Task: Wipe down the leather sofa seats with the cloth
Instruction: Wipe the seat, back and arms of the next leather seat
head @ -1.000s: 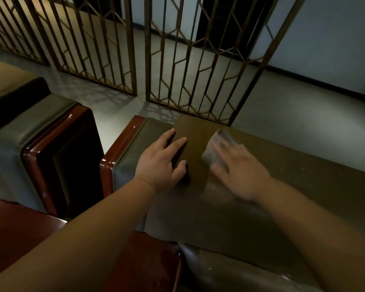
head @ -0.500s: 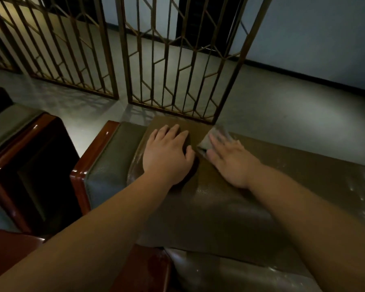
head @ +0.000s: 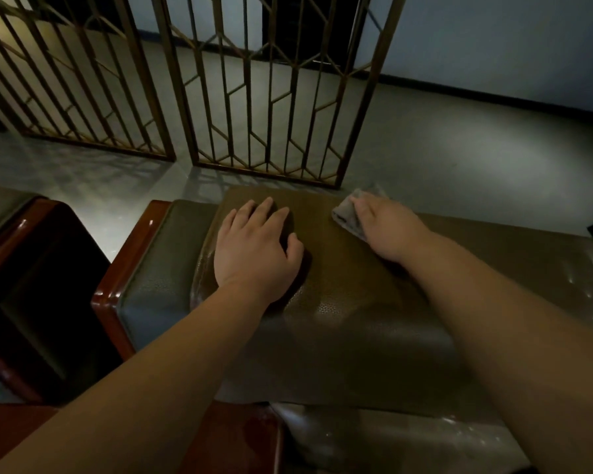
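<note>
Left hand (head: 254, 248) lies flat, fingers straight and spread, on the left end of the sofa (head: 339, 323) top near its far edge; my guess is it braces me while I lean over and pins the leather so it doesn't ripple. Right hand (head: 387, 230) presses the cloth (head: 348, 213) down against the far edge, fingers extended over it, not curled round it. Cloth is small, grey, crumpled, mostly under my palm, one corner poking out past the fingertips. Leather is olive-brown, pebbled, with a dull sheen; pale specks show toward the right end.
</note>
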